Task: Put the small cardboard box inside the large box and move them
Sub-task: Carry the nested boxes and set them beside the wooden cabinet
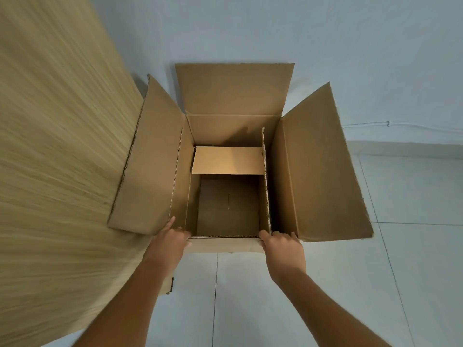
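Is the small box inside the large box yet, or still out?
Inside. The small box, open-topped, sits within the large box walls, below its spread flaps. Both hands, left and right, grip the near rim.

Your left hand (167,242) and right hand (283,249) are bare, without gloves, rings or watch. Behind each hand, your forearms show no sleeves up to the frame's edge.

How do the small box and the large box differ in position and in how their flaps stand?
The small box sits inside the large box, which stands on the tiled floor. The large box's flaps spread outward, while the small box's far flap folds inward over its opening. The left hand and right hand grip the large box's near edge; whether they touch the small box is unclear. Both are open, empty brown cardboard.
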{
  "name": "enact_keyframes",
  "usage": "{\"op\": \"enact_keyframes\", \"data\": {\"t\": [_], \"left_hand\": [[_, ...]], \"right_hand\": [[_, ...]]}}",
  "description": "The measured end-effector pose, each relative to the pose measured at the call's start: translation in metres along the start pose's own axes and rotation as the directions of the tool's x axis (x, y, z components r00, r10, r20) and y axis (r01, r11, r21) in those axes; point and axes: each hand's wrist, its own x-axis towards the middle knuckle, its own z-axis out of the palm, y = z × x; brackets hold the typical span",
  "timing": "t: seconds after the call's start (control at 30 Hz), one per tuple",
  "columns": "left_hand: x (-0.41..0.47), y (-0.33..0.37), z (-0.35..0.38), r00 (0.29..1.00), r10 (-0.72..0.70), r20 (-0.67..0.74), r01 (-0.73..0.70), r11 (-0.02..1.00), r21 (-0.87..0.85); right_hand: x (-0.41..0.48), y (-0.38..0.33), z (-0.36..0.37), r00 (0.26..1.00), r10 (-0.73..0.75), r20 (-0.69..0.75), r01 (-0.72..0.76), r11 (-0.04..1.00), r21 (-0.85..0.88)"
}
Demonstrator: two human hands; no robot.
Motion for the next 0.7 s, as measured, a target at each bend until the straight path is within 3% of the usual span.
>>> {"op": "enact_keyframes", "data": {"t": [0.13,0.53,0.7], "left_hand": [[0.008,-0.002,-0.012,0.999,-0.043,0.006,0.042,0.998,0.048],[0.045,-0.016,-0.027,0.991,-0.136,0.007,0.136,0.990,-0.028],[0.040,-0.012,-0.023,0.993,-0.112,-0.024,0.113,0.991,0.068]], "right_hand": [[0.011,-0.008,-0.002,1.000,0.003,-0.004,-0.003,1.000,0.012],[0.042,-0.020,-0.015,1.000,-0.023,0.017,0.023,1.000,0.011],[0.040,-0.020,-0.012,1.000,-0.011,0.012,0.011,1.000,0.010]]}}
